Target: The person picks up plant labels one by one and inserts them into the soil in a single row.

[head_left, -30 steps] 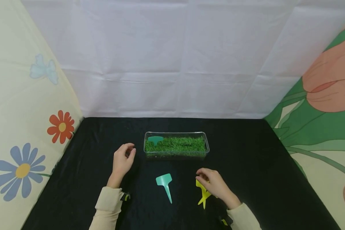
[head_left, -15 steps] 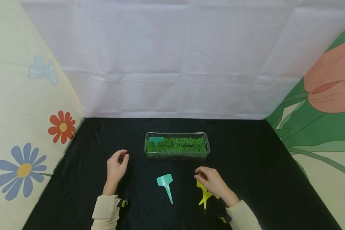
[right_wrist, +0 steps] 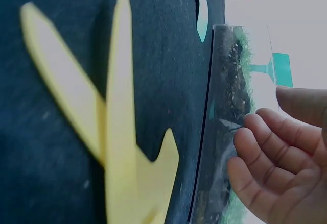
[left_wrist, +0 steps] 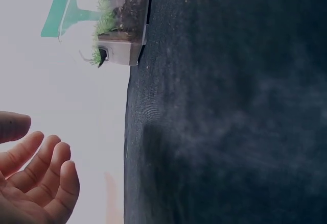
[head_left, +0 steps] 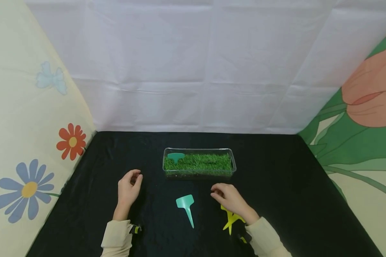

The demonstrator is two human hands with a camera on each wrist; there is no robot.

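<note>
Tray at centre frame on the cloth, grass inside, one marker standing in its left end. Below the tray, a second marker flat on the cloth, lower centre. Right of that, two crossed markers under the right hand. Left hand left of the tray, lower left of centre, apart from every marker. Backdrop behind, across the upper frame.
</note>
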